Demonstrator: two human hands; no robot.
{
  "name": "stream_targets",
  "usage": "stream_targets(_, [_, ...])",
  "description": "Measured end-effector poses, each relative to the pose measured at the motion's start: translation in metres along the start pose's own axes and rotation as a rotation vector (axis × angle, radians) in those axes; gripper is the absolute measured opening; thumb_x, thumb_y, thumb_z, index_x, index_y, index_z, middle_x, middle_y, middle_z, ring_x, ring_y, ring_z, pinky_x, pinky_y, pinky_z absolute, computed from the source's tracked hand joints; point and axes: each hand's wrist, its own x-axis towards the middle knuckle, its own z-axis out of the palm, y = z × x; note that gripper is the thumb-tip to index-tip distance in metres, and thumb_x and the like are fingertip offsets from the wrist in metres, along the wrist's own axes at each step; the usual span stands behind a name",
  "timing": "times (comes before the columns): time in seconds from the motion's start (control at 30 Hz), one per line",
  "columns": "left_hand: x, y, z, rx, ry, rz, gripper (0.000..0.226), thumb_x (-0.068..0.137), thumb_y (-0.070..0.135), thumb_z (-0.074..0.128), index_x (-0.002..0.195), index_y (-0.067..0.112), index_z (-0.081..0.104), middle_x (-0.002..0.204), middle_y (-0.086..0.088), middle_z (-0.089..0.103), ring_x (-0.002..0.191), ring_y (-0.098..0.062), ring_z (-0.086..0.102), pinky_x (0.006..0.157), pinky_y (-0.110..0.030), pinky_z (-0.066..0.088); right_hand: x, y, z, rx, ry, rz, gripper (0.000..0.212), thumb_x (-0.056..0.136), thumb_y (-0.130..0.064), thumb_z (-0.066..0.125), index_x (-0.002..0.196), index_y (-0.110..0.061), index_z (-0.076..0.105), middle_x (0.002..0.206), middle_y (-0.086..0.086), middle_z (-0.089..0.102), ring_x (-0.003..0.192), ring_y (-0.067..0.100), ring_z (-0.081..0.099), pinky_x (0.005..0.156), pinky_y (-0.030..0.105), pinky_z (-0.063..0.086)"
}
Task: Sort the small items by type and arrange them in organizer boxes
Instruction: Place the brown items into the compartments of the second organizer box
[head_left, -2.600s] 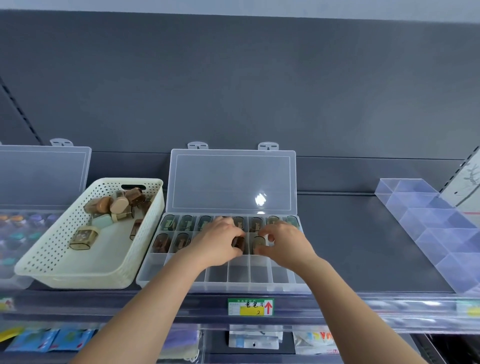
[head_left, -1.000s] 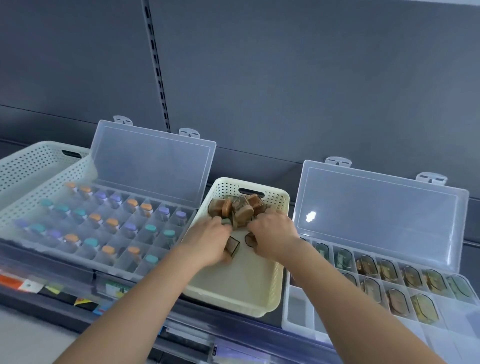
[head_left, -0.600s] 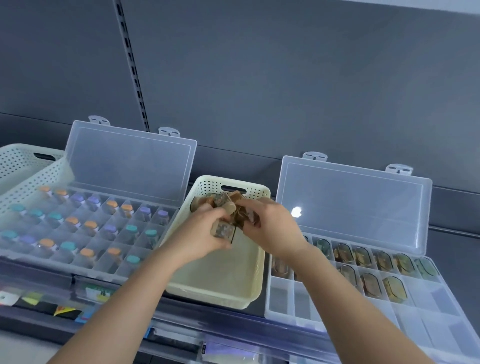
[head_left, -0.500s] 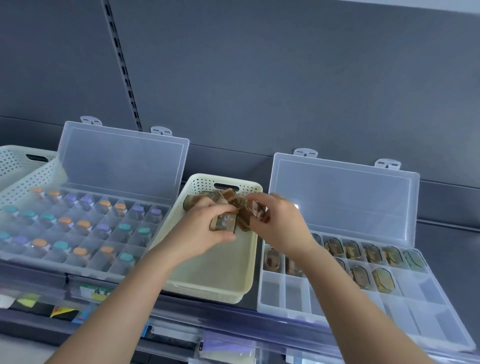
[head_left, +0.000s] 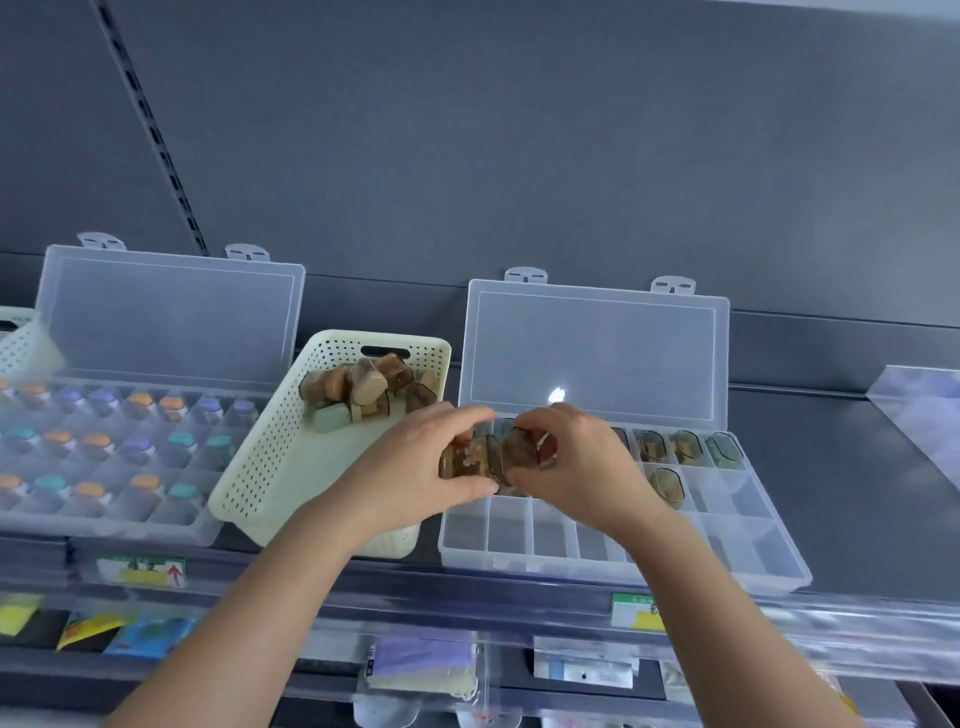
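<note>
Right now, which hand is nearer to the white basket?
Left. The left hand overlaps the basket's right edge. The right hand is further right, above the open clear box. Both hold small brown cases.

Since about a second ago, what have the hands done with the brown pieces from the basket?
The left hand and right hand lifted brown pieces out of the cream basket and carried them right, now holding them over the right organizer box. The pile at the basket's far end and the left organizer box stayed put.
</note>
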Motion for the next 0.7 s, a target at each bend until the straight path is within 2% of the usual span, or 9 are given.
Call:
stream_targets(0.07, [-0.004, 0.002, 0.004, 0.033, -0.043, 0.018, 0.056, 0.087, 0.045, 0.063, 0.139, 0.039, 0.042, 0.12, 0.02, 0.049, 0.112, -0.003, 0.049, 0.095, -0.029, 0.044, -0.008, 0.001, 0.001, -0.03, -0.034, -0.012, 0.033, 0.07, -0.032, 0.075, 0.098, -0.018, 0.066, 0.091, -0.001, 0.063, 0.079, 0.017, 0.056, 0.071, 0.028, 0.049])
stream_targets(0.17, [-0.011, 0.006, 0.009, 0.091, -0.078, -0.02, 0.053, 0.084, 0.043, 0.067, 0.133, 0.034, 0.049, 0.125, 0.014, 0.056, 0.112, -0.008, 0.053, 0.095, -0.034, 0.046, -0.018, 0.002, 0.004, -0.052, -0.084, -0.026, 0.035, 0.071, -0.035, 0.074, 0.101, -0.018, 0.064, 0.093, -0.001, 0.062, 0.082, 0.016, 0.056, 0.071, 0.025, 0.047])
stream_targets(0.33, [-0.018, 0.01, 0.019, 0.199, -0.083, -0.014, 0.047, 0.082, 0.038, 0.071, 0.123, 0.026, 0.052, 0.12, 0.012, 0.056, 0.113, -0.011, 0.05, 0.096, -0.03, 0.041, -0.031, 0.005, 0.014, -0.112, -0.124, -0.018, 0.036, 0.073, -0.037, 0.071, 0.101, -0.018, 0.059, 0.091, -0.002, 0.061, 0.079, 0.016, 0.056, 0.07, 0.028, 0.05])
stream_targets(0.43, [-0.018, 0.009, 0.023, 0.245, -0.056, 0.026, 0.049, 0.086, 0.033, 0.066, 0.131, 0.024, 0.049, 0.124, 0.011, 0.051, 0.117, -0.01, 0.044, 0.097, -0.025, 0.035, -0.032, 0.007, 0.02, -0.152, -0.112, -0.008, 0.033, 0.074, -0.037, 0.07, 0.097, -0.018, 0.057, 0.09, -0.002, 0.059, 0.078, 0.018, 0.056, 0.068, 0.029, 0.05])
stream_targets(0.5, [-0.019, 0.008, 0.025, 0.248, -0.068, 0.016, 0.056, 0.088, 0.03, 0.062, 0.14, 0.025, 0.042, 0.126, 0.009, 0.049, 0.117, -0.011, 0.044, 0.098, -0.026, 0.036, -0.032, 0.006, 0.024, -0.183, -0.134, -0.01, 0.031, 0.074, -0.037, 0.071, 0.092, -0.016, 0.056, 0.088, -0.002, 0.058, 0.077, 0.018, 0.055, 0.066, 0.029, 0.05])
stream_targets(0.57, [-0.019, 0.007, 0.026, 0.261, -0.09, 0.023, 0.05, 0.089, 0.026, 0.061, 0.137, 0.024, 0.048, 0.122, 0.007, 0.052, 0.112, -0.013, 0.048, 0.094, -0.028, 0.041, -0.031, 0.005, 0.026, -0.226, -0.172, 0.002, 0.034, 0.074, -0.04, 0.073, 0.086, -0.015, 0.053, 0.085, -0.001, 0.055, 0.076, 0.019, 0.054, 0.067, 0.03, 0.049])
stream_targets(0.63, [-0.017, 0.008, 0.026, 0.281, -0.091, 0.033, 0.035, 0.087, 0.022, 0.062, 0.122, 0.02, 0.059, 0.114, 0.006, 0.057, 0.104, -0.016, 0.055, 0.087, -0.029, 0.046, -0.031, 0.003, 0.027, -0.263, -0.202, 0.013, 0.036, 0.073, -0.042, 0.074, 0.081, -0.017, 0.049, 0.084, -0.001, 0.051, 0.077, 0.019, 0.051, 0.068, 0.029, 0.047])
stream_targets(0.7, [-0.015, 0.012, 0.026, 0.282, -0.095, 0.043, 0.04, 0.086, 0.02, 0.062, 0.125, 0.022, 0.056, 0.115, 0.008, 0.056, 0.101, -0.015, 0.056, 0.083, -0.027, 0.046, -0.031, 0.002, 0.026, -0.288, -0.21, 0.016, 0.036, 0.073, -0.044, 0.074, 0.086, -0.018, 0.054, 0.088, 0.0, 0.054, 0.082, 0.02, 0.055, 0.071, 0.03, 0.048])
